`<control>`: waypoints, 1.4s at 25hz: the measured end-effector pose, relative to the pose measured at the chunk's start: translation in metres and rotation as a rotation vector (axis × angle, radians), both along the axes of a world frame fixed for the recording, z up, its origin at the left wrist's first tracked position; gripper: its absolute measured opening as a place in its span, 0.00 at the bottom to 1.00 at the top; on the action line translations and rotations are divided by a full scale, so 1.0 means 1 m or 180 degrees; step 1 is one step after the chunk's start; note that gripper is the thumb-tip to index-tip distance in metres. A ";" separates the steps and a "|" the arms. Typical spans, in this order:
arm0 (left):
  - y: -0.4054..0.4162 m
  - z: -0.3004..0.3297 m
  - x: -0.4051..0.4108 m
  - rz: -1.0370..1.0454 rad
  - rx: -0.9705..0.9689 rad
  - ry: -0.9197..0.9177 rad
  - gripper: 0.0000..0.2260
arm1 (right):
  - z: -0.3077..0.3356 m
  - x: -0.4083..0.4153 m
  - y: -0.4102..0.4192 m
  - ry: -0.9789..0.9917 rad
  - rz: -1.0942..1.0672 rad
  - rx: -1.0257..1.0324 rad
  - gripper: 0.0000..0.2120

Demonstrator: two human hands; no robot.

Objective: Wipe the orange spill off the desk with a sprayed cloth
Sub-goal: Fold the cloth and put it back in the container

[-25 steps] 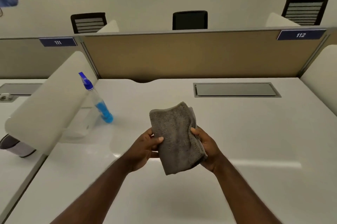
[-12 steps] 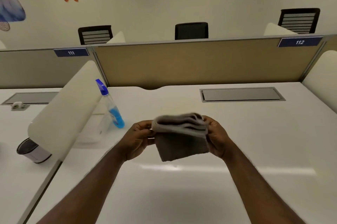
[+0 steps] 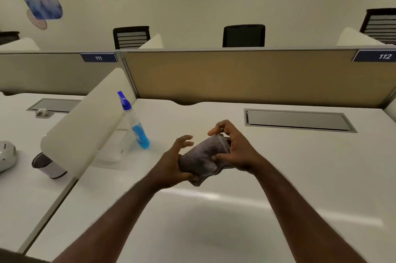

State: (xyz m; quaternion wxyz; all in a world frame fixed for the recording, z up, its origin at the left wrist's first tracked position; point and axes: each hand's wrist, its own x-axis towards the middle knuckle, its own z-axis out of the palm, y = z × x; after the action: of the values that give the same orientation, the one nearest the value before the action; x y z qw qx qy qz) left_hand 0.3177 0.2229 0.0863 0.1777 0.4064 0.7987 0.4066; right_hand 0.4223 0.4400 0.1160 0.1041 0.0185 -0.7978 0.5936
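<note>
A folded grey cloth is held above the white desk between both hands. My left hand cups its lower left side, thumb under the bottom edge and fingers spread above. My right hand grips its right end, fingers curled over the top. A clear spray bottle with blue liquid and a blue nozzle stands on the desk to the left of the cloth, beside the white side divider. No orange spill shows on the desk.
A white rounded divider borders the desk on the left, a tan partition at the back. A grey cable hatch is set in the desk at the back right. A dark-rimmed cup sits on the neighbouring desk.
The cloth went from hanging upright to being folded and bunched between both hands. The view tilted up and shifted left, showing more of the wall and the neighbouring desk.
</note>
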 end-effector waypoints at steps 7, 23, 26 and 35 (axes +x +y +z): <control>0.000 -0.016 0.020 0.0485 0.0734 -0.1262 0.20 | 0.007 -0.036 -0.009 0.0385 -0.0231 0.1016 0.40; -0.157 -0.087 -0.040 0.1963 0.0023 -0.0683 0.34 | -0.086 -0.117 -0.153 -0.0838 -0.0454 -0.0852 0.16; -0.214 -0.112 -0.088 0.1907 -0.0753 0.0108 0.40 | -0.086 -0.159 -0.181 -0.0798 -0.0567 -0.0515 0.16; -0.283 -0.135 -0.218 0.1213 -0.2059 0.1213 0.45 | -0.078 -0.277 -0.263 -0.0654 -0.0655 0.0184 0.23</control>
State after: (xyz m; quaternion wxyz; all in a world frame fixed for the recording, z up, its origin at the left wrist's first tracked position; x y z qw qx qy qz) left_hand 0.0996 -0.0603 -0.0485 0.0669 0.2426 0.9647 0.0782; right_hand 0.1451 0.1768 0.0378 0.0815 -0.1213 -0.8188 0.5552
